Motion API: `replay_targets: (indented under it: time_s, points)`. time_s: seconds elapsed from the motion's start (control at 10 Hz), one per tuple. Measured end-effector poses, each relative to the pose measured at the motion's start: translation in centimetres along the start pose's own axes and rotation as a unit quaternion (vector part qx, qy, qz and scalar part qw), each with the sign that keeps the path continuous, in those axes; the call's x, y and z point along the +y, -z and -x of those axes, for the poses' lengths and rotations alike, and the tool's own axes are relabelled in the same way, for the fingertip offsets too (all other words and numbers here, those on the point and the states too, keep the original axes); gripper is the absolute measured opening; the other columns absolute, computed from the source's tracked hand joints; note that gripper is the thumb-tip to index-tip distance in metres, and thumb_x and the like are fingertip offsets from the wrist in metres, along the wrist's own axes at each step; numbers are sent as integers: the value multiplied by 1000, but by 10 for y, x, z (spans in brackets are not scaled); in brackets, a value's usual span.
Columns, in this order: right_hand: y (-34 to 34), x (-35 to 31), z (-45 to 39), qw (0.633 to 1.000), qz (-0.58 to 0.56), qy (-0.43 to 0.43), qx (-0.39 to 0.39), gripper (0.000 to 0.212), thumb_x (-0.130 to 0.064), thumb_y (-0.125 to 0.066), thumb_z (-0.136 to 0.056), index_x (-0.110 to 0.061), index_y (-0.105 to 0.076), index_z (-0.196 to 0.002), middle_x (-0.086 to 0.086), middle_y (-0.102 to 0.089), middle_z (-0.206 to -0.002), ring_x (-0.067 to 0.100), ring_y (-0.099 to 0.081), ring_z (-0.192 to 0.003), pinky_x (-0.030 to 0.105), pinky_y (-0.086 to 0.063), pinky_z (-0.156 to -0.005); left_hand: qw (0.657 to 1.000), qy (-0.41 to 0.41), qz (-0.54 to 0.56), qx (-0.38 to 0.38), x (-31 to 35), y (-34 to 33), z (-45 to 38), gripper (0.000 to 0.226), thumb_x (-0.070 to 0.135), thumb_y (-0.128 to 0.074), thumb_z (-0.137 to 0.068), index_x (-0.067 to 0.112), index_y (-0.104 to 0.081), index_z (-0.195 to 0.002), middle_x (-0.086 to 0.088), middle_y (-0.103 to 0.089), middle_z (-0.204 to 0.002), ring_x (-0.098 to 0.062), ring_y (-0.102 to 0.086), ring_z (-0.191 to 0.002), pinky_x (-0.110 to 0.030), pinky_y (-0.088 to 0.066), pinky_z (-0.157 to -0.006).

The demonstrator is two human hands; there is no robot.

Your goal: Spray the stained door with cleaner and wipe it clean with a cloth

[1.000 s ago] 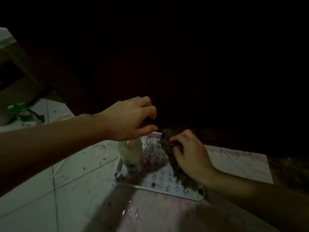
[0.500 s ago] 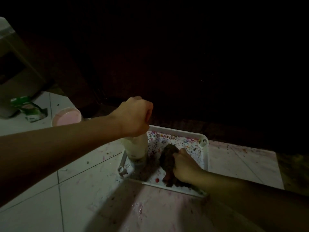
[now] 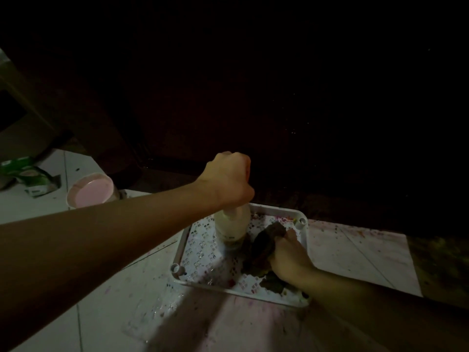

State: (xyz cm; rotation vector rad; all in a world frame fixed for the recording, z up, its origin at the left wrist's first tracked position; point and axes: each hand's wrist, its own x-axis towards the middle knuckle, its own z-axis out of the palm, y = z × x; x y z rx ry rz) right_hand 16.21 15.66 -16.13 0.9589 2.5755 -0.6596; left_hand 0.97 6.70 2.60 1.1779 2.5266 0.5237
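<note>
A pale, translucent cleaner bottle (image 3: 232, 224) stands upright in a white perforated tray (image 3: 200, 252) on the tiled floor. My left hand (image 3: 227, 180) is closed over the bottle's top, hiding its head. A dark crumpled cloth (image 3: 265, 243) lies in the tray to the right of the bottle, and my right hand (image 3: 288, 257) grips it. The door (image 3: 291, 97) behind the tray is very dark; I cannot make out any stains on it.
A pink round tub (image 3: 90, 190) stands on the floor at the left, with a green packet (image 3: 28, 176) beyond it. The white floor tiles (image 3: 109, 313) are speckled with pink and dark spots. A dark strip of threshold (image 3: 355, 212) runs along the door's foot.
My left hand came down from open above the bottle and closed on its top. My right hand kept its hold on the cloth. The view shifted, bringing the pink tub into sight.
</note>
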Motion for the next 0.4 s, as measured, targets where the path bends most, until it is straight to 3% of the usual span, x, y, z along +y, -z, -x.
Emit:
replay_targets:
  time_s: [0.1,0.3,0.4]
  points:
    - [10,-4,6,1000,-12,-2,14,40,-20,-51,-91,-12,-46,-130,14,-37,-134,30,-47,-115,31,-43,-88,1000,8,-10,-4,3,0,-5,21,16,-68,-80,23,-49,-81,-4,-52,-106,-18,-55,-86,-18,-37,-51]
    - [29,-12,25,999,35,25,-1,52,-36,-47,-92,-23,-31,-140,8,-32,-133,25,-50,-103,29,-45,-74,999,22,42,0,-6,6,-7,43,59,-58,-83,25,-42,-106,1,-48,-102,-15,-54,-86,-24,-44,-61]
    - [37,-10,35,997,70,42,18,56,-38,-48,-92,-24,-26,-141,6,-29,-139,26,-45,-116,31,-45,-84,990,30,110,79,-22,13,-1,52,70,-38,-84,23,-46,-106,0,-50,-101,-16,-56,-85,-30,-48,-67]
